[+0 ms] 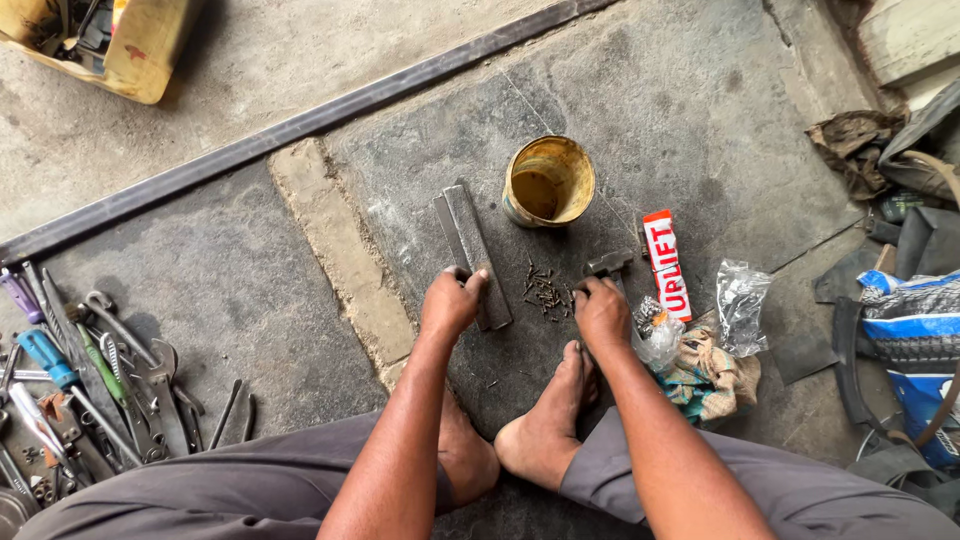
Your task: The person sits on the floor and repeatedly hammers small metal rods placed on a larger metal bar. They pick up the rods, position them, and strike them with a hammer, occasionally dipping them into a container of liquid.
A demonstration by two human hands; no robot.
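I squat on a concrete floor. My left hand (pixel 452 300) rests on the near end of a flat grey steel bar (pixel 468 240) that lies on the floor; its fingers are curled, and what they pinch is hidden. My right hand (pixel 601 308) is closed around the handle of a hammer (pixel 607 265), whose metal head points left just above the floor. A small heap of dark nails (pixel 545 291) lies between the two hands. My bare feet (pixel 545 425) sit just below the hands.
A worn yellow tin can (pixel 549 180) stands beyond the bar. A red and white tube box (pixel 667 263), clear plastic bags (pixel 741 305) and rags lie to the right. Spanners, pliers and screwdrivers (pixel 100 375) are spread at left. A long metal rail (pixel 290 130) crosses the floor diagonally.
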